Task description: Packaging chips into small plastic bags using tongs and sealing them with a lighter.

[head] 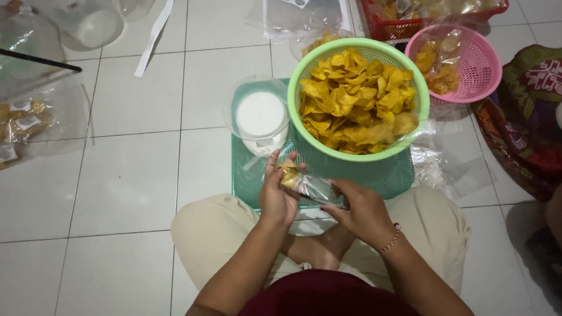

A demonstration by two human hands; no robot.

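So the person is sitting cross-legged on a white tile floor (pixel 129 188) with everything parked within arm's reach, which looks like the reason for the layout. Both hands meet just above the lap: the left hand (pixel 277 193) is curled around one end of a small clear plastic bag (pixel 308 184) with a few yellow chips in it, fingers wrapped on the chip end, while the right hand (pixel 362 212) pinches the other end from about 4 o'clock of the bag, thumb and fingers closed on the plastic. Holding it at both ends keeps the bag stretched flat, I'd guess so the chips stay put at one side. Right at 12 o'clock from the hands is a big green basket (pixel 359 52) heaped with yellow chips, sitting on a teal tray (pixel 384 177) that sticks out under it. At 11 o'clock from the hands, touching the basket's left side, is a clear round tub (pixel 261 114) that looks white inside; can't tell what's in it. Up at 1 o'clock, a pink basket (pixel 479 59) holds some already bagged chips, and behind it a red crate (pixel 393 25) has more packets. Far over at 9 o'clock there are more bagged chips (pixel 9 135) in clear plastic lying on the floor. Some loose empty plastic (pixel 449 165) lies at 3 o'clock of the green basket.
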